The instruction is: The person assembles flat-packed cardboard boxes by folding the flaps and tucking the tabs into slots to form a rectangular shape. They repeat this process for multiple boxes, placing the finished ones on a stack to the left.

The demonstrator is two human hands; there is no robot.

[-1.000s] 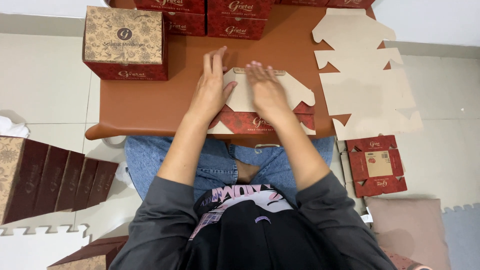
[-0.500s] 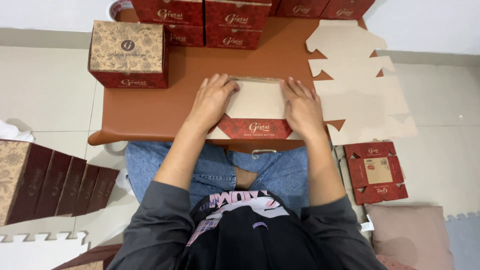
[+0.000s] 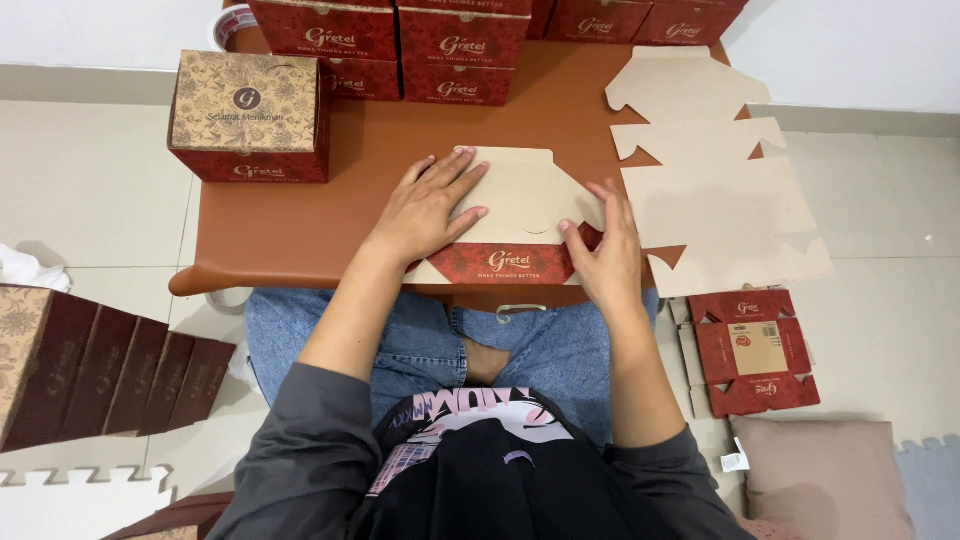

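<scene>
I am viewing a home floor serving as a box-packing station. A low brown table (image 3: 300,225) is standing on tiles, with a cushion (image 3: 825,470) lying nearby and red boxes (image 3: 390,40) stacking up.

dk grey sleeves (image 3: 300,440) | black printed tee (image 3: 480,470) | blue jeans (image 3: 420,340)

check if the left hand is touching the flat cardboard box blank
Touching: the head view shows the left hand lying palm-down on the flat box blank.
</scene>
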